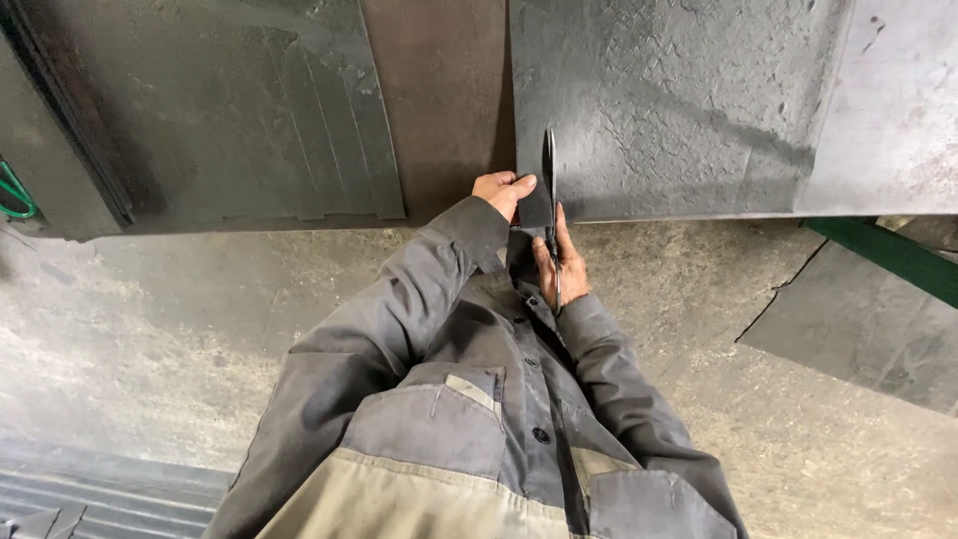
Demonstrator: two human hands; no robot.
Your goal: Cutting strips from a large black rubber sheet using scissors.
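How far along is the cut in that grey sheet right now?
Done: the shears have bitten only a short way in from the near edge of the grey sheet. In hand: the right hand grips the shears' handles, while the left hand pinches the sheet's edge just beside the blades. Left: nearly all of the sheet beyond the blade tips looks uncut.
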